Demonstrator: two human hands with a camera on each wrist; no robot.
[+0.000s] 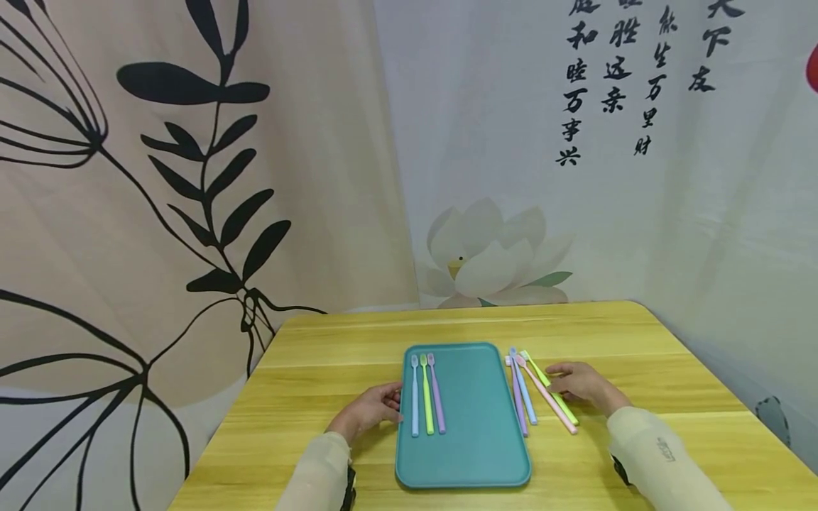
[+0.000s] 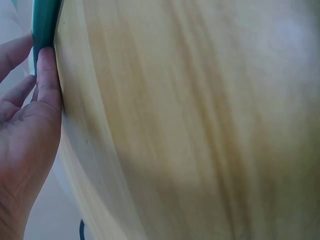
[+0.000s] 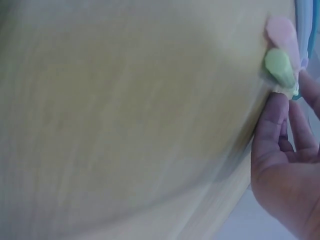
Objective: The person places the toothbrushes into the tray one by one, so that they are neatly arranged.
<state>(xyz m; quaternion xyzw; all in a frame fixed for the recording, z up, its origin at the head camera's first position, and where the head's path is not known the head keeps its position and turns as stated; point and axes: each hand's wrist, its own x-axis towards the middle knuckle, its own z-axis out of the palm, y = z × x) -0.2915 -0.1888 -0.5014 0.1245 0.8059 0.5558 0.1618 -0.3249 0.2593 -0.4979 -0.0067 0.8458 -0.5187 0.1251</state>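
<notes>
A teal tray [image 1: 479, 454] lies on the wooden table, with a blue toothbrush [image 1: 415, 404], a yellow-green toothbrush [image 1: 427, 401] and a purple toothbrush [image 1: 437, 401] side by side along its left part. My left hand [image 1: 371, 410] holds the tray's left edge; the thumb and fingertips meet the rim [image 2: 45, 25] in the left wrist view. Right of the tray, my right hand [image 1: 584, 385] pinches another yellow-green toothbrush [image 1: 566, 410] between thumb and fingers. That toothbrush overlaps a pink toothbrush [image 1: 544, 394], whose handle end [image 3: 281, 31] also shows in the right wrist view.
Against the tray's right edge lie a second purple toothbrush [image 1: 519, 408] and a second blue toothbrush [image 1: 527, 401], heads bunched together. The table [image 1: 319, 397] extends on both sides of the tray. Behind it hangs a printed curtain [image 1: 332, 177].
</notes>
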